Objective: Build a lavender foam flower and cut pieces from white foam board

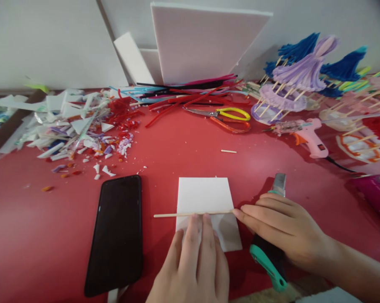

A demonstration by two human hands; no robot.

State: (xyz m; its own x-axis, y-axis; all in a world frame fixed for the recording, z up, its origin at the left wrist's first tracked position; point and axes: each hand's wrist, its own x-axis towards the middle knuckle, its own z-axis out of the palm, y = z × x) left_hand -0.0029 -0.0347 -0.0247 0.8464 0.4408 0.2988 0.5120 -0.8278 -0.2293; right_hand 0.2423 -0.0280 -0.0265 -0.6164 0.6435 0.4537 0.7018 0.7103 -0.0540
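A thin wooden stick (167, 215) lies across a white foam board piece (204, 191), its left end sticking out past the board's edge. My left hand (198, 261) rests on the board with fingers stretched out, two fingertips touching the stick's middle. At the board's right edge, the fingertips of my right hand (281, 223) touch the stick's right end. Under my right hand lies a cutter with a green and black handle (267, 265); its metal tip shows above the fingers. The right thumb is hidden.
A black phone (116, 231) lies left. Foam scraps (76, 122) fill the back left. Behind are pipe cleaners (183, 94), yellow-and-orange-handled scissors (221, 114) and a short stick piece (228, 151). A pink glue gun (308, 134) and small stick-and-pipe-cleaner models (284, 94) stand right.
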